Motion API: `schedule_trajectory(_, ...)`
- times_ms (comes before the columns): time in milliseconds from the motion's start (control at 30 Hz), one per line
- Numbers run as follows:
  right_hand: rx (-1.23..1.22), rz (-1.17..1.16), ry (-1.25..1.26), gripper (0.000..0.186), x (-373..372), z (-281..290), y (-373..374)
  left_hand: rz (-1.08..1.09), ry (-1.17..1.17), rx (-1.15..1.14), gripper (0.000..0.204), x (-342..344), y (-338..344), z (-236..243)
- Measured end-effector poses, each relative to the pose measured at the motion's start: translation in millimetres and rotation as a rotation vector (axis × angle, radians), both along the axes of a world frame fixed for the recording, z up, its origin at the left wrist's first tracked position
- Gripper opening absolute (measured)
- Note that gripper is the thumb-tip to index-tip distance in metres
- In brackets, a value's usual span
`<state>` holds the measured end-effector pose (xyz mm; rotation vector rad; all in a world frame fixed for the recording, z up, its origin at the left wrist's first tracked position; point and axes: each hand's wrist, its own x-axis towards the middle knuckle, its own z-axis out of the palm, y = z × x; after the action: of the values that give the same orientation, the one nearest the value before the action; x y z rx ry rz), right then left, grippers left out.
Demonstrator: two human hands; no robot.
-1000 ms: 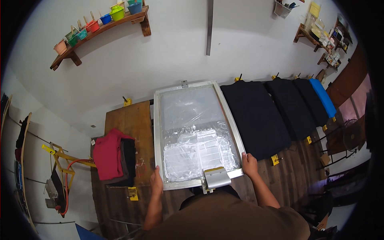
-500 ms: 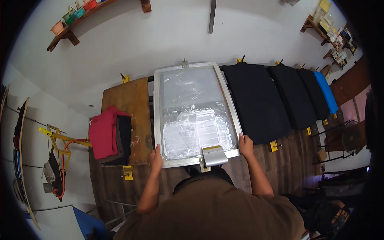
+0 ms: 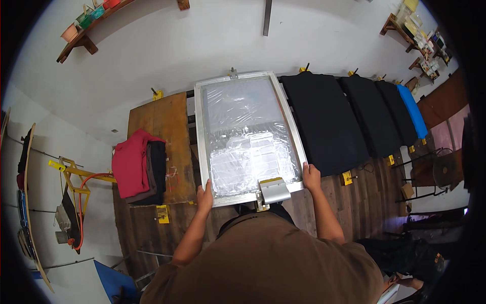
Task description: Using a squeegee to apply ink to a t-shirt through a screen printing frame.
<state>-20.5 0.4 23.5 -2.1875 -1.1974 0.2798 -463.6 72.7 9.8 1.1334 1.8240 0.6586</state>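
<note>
A metal-edged screen printing frame (image 3: pixel 202 147) lies before me, its long side pointing away toward the wall. Its mesh carries shiny clear film, with a paler blocked pattern showing in the near half. My left hand (image 3: pixel 205 197) grips the near left corner, thumb up along the side rail. On the near right side, my right hand (image 3: pixel 311 177) is closed round the rail. A curved silver metal plate (image 3: pixel 275 191) sits on the near rail between my hands, by a clamp. What lies under the screen is mostly hidden.
Left of the screen, a wooden board (image 3: pixel 177 131) bears folded red (image 3: pixel 132 164) and dark shirts. To the right, boards with black fabric (image 3: pixel 326 126) stand in a row, ending in a blue one (image 3: pixel 412 111). Another person's arm (image 3: pixel 410 282) shows at lower right.
The screen's near end has swung slightly right, with both hands still on it. The whole view has shifted a little. At lower right, the other person's arm has come into sight.
</note>
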Motion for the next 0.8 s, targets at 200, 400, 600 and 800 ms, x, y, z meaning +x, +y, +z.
schedule_trajectory(200,-0.006,0.066,-0.151,0.044,-10.6,-12.0,-5.0,-0.030,0.139,0.020,0.073,-7.6,-4.9,-32.0)
schedule_trajectory(400,-0.023,-0.031,-0.060,0.046,-25.3,-12.6,-11.8,0.060,0.114,0.218,0.055,6.7,-15.8,-28.2)
schedule_trajectory(600,-0.070,-0.092,-0.048,0.047,-28.9,-7.5,-11.9,0.067,0.259,0.260,0.052,10.2,-16.1,-30.0)
schedule_trajectory(800,-0.018,-0.071,0.023,0.043,-27.5,-13.3,-13.5,0.110,0.220,0.213,0.049,8.2,-24.3,-35.8)
